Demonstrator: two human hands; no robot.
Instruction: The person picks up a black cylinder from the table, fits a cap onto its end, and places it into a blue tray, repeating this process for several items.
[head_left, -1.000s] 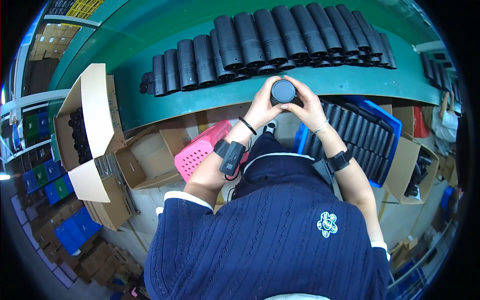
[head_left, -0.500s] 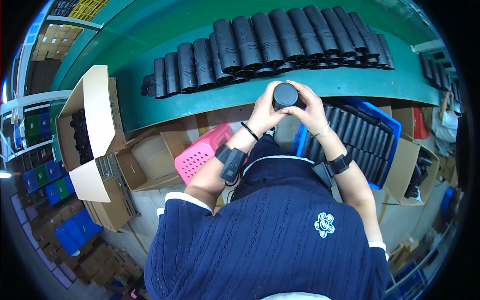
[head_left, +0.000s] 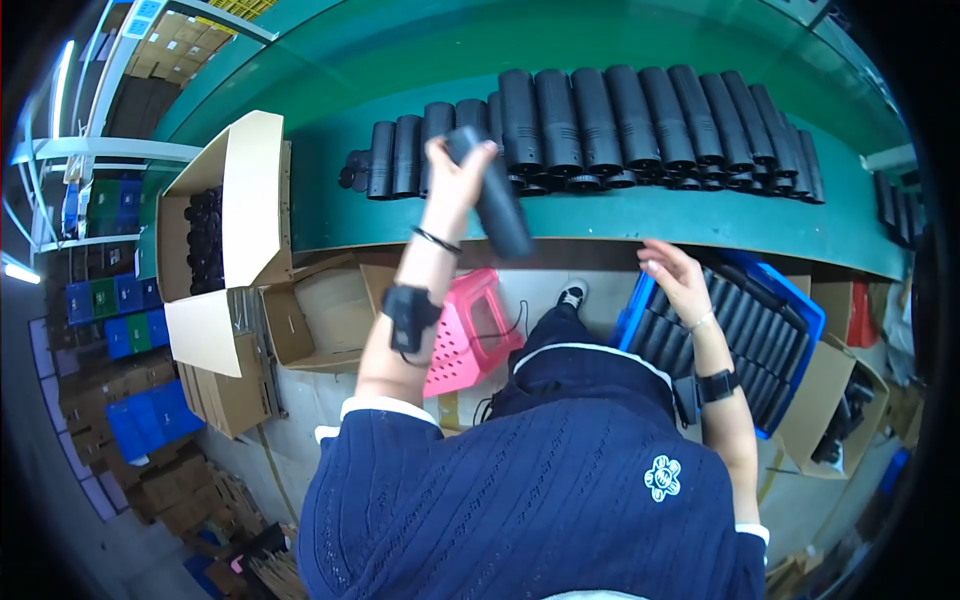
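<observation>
Head view, looking straight down: the left hand (head_left: 452, 165) is up over the green table (head_left: 640, 215), fingers wrapped tight round a black tube (head_left: 492, 195) that slants down and to the right from its grip. The tube hangs above the table's near edge, just in front of the long row of black tubes (head_left: 620, 125) lying side by side beyond the hand. The right hand (head_left: 675, 275) is low and empty, fingers loosely spread, hovering at the near-left rim of a blue crate (head_left: 795, 310) packed with more black tubes; whether it touches the rim is hard to say.

Packages now. Far out to the left of the left hand stands an open cardboard box (head_left: 235, 210), pale flaps raised, dark tubes stacked inside. Under the left forearm sits a smaller open carton (head_left: 320, 315), and right beside the wrist a pink plastic stool (head_left: 465, 330). To the right of the right forearm, a brown carton (head_left: 850, 400) holds the blue crate's far corner. Away past the left elbow, blue bins (head_left: 115, 335) line a shelf, with flattened cardboard (head_left: 165, 490) nearer the floor.

The labels on the bins are too small to make out. The navy sweater (head_left: 540, 500) blocks the floor below, and the picture's dark rim cuts off the table's right end.
</observation>
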